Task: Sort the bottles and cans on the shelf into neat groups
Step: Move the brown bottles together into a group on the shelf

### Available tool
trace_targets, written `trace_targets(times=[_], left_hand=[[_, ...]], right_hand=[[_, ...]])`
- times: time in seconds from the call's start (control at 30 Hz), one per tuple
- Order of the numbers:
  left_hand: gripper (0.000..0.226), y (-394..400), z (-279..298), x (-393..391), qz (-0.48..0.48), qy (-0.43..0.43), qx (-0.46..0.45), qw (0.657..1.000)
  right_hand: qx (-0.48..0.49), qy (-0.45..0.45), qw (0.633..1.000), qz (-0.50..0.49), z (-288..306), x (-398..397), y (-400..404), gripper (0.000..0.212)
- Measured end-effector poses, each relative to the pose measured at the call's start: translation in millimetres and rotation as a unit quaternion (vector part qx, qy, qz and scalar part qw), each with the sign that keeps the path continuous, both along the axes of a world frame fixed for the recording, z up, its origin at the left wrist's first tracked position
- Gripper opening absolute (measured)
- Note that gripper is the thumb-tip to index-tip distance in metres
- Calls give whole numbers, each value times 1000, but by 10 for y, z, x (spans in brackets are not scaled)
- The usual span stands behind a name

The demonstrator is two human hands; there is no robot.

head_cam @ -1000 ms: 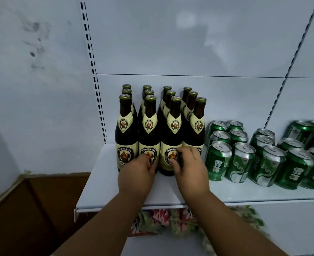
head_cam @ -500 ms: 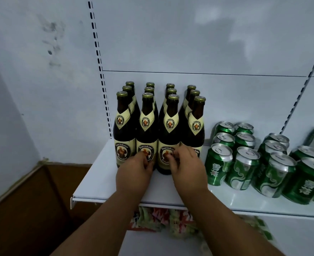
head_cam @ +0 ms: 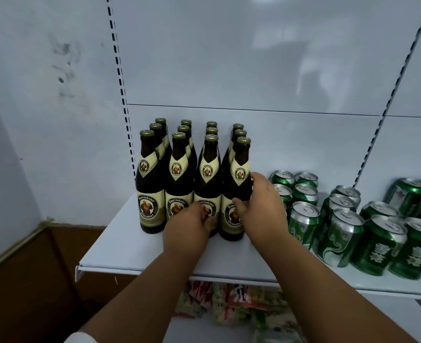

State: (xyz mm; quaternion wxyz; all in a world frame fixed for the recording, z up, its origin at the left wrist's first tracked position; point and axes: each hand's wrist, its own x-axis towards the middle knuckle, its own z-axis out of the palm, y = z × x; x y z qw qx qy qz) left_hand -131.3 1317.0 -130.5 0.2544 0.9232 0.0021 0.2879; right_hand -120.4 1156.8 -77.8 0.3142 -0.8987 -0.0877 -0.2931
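Squaring the front row of bottles

Front-right bottle (head_cam: 236, 194), upright on the white shelf (head_cam: 130, 248): my right hand (head_cam: 261, 206) wraps its side. My left hand (head_cam: 189, 226) curls against its neighbour (head_cam: 208, 179). Green cans (head_cam: 340, 233) stand just right.

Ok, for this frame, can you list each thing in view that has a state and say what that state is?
Bottles: upright, capped, grouped in four columns at the shelf's left end.
Front right bottle: upright, right hand around it.
Cans: upright, unopened, clustered right of the bottles.
Shelf: bare along the front left.
Left hand: fingers against the third front bottle's base.
Right hand: wrapped around the front right bottle.
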Motion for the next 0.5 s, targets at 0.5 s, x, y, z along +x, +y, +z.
trace_targets(times=[0.5], left_hand=[[33,996,541,121,39,-89,-449,888]], right_hand=[[481,249,830,130,610,727,-81,79]])
